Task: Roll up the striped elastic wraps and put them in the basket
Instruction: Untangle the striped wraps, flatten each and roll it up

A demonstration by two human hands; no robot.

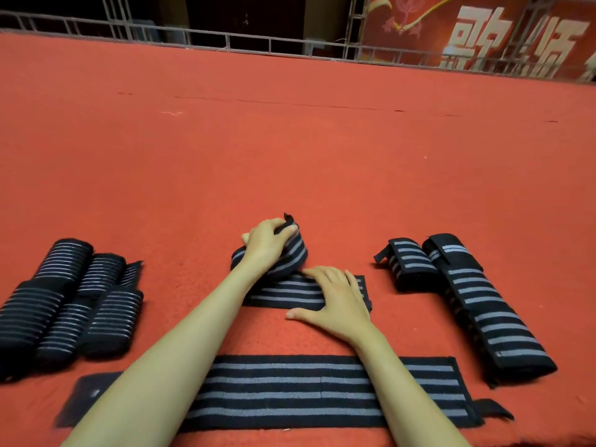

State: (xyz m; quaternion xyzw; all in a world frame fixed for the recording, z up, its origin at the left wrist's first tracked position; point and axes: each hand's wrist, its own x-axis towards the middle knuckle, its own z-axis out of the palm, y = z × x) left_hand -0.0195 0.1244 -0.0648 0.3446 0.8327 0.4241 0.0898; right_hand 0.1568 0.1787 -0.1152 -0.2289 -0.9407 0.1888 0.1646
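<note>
A red carpet (290, 150) carries everything, running back to a metal railing (225, 40) and a red banner (483, 37) with pale characters.

All the wraps are black elastic with grey stripes along their length. The largest, a flat wrap (283, 391), lies fully unrolled across the near edge under both forearms, a plain black tab at each end. At the right, a long folded wrap (493, 317) stretches away from the camera, with a shorter folded wrap (408, 262) just beside its far end. At the left sits a pile of rolled wraps (64, 301), touching one another.

In the middle lies the centre wrap (290, 256), partly rolled: a loose coil at its far end, a flat striped tail toward the camera.

The left hand (266, 241) grips the coil, its fingers (283, 232) curled over the top and pinching the black end tab. The right hand (338, 301) lies flat on the tail, its fingers (317, 274) straight, spread and pressing down, thumb on the carpet.
</note>
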